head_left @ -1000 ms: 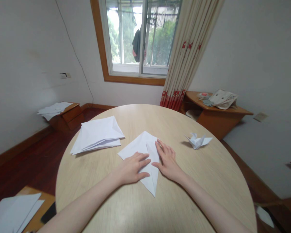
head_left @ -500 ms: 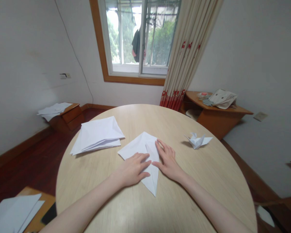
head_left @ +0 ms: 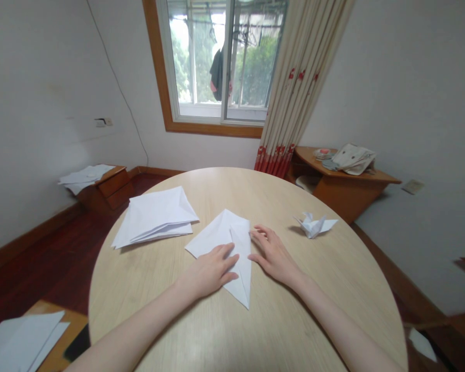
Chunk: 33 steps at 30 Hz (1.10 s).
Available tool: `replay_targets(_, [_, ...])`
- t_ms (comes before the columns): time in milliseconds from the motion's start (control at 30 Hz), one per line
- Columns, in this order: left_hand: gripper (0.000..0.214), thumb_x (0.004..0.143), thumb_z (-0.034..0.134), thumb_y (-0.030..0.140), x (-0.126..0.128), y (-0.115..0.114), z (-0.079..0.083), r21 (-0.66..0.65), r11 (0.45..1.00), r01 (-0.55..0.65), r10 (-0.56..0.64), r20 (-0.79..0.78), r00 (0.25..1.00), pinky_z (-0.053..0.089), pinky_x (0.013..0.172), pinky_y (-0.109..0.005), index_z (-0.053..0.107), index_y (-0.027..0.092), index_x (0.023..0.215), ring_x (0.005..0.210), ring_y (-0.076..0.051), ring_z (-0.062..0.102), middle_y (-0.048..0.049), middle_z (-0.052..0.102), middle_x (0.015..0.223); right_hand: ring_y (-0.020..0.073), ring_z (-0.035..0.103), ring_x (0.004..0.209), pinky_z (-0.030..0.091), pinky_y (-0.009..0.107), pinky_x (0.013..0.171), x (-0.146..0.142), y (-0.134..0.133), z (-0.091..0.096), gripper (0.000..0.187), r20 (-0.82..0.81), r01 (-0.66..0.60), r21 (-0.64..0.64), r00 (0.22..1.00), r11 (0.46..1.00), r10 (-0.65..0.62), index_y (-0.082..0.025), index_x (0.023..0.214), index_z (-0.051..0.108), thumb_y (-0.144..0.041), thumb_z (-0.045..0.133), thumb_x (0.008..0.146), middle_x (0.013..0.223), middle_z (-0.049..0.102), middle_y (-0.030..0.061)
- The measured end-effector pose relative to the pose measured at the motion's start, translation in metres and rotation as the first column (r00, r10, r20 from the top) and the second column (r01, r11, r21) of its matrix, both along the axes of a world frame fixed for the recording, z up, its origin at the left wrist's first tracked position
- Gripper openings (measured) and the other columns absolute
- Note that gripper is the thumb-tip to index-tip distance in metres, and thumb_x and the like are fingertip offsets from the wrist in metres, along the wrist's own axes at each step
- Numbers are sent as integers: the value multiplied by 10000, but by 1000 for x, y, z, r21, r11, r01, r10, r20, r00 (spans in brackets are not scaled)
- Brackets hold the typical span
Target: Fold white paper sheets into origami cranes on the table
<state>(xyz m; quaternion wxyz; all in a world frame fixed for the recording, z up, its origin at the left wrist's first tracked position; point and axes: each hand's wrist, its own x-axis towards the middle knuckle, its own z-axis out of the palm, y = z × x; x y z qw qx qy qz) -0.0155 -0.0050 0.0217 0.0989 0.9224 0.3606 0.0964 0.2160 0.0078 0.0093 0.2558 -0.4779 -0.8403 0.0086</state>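
A white sheet of paper (head_left: pixel 213 232) lies on the round table, its right side folded inward as a long flap that narrows to a point toward me. My left hand (head_left: pixel 213 266) rests on the lower left of the paper, fingers spread and reaching onto the flap. At the paper's right edge is my right hand (head_left: pixel 273 253), fingers apart and slightly bent, with the tips at or just beside the folded edge; whether they touch it I cannot tell. Nothing is held in either hand.
A stack of folded white paper (head_left: pixel 158 212) sits on the left of the table (head_left: pixel 302 320). A folded paper crane (head_left: pixel 312 226) stands on the right. More paper (head_left: pixel 27 341) lies on a lower surface at bottom left. A bag (head_left: pixel 354 157) is on the corner desk.
My right hand has shifted right, off the flap to the paper's edge. The left hand stays on the paper, which sits slightly further left in view.
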Motion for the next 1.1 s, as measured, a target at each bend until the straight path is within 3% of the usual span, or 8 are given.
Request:
replay_targets(133, [399, 934, 477, 393, 1, 0, 1, -10, 1000, -2, 2, -2, 1000, 471, 949, -437, 490, 220, 1294, 1274, -285, 423, -134, 410, 1421, 237, 562, 887, 473, 379, 766, -2, -3, 7, 128, 82, 20, -52, 997, 998, -16, -188, 915, 566, -313, 557, 889, 948, 577, 82])
replay_targets(233, [399, 935, 481, 386, 1, 0, 2, -12, 1000, -8, 8, -25, 1000, 474, 947, -437, 491, 214, 1295, 1278, -287, 420, -137, 405, 1427, 211, 564, 770, 445, 335, 693, -4, -4, 9, 192, 186, 31, -77, 982, 997, -16, -187, 779, 561, -313, 522, 919, 808, 588, 49])
replay_targets(433, [413, 925, 510, 377, 2, -1, 4, 29, 1000, -4, 6, -66, 998, 466, 965, -419, 488, 198, 1297, 1266, -279, 436, -139, 418, 1417, 189, 569, 742, 417, 294, 650, -4, -7, 11, 248, 221, -29, -99, 974, 995, 50, -185, 752, 576, -270, 450, 946, 781, 596, 41])
replay_targets(700, [345, 963, 430, 348, 3, 0, 4, 89, 996, -2, 10, -82, 997, 475, 953, -402, 521, 204, 1263, 1217, -259, 488, -123, 466, 1375, 152, 538, 664, 372, 261, 611, -11, -12, 16, 228, 201, -79, -141, 974, 987, 107, -183, 656, 568, -186, 494, 872, 714, 578, 13])
replay_targets(1100, [318, 969, 419, 357, 2, 0, 2, 100, 995, -22, 30, -81, 996, 489, 928, -377, 508, 250, 1256, 1221, -233, 482, -96, 484, 1350, 103, 426, 581, 291, 223, 572, -21, -25, 23, 209, 143, -131, -323, 972, 937, 185, -179, 579, 479, -128, 506, 780, 640, 503, -24])
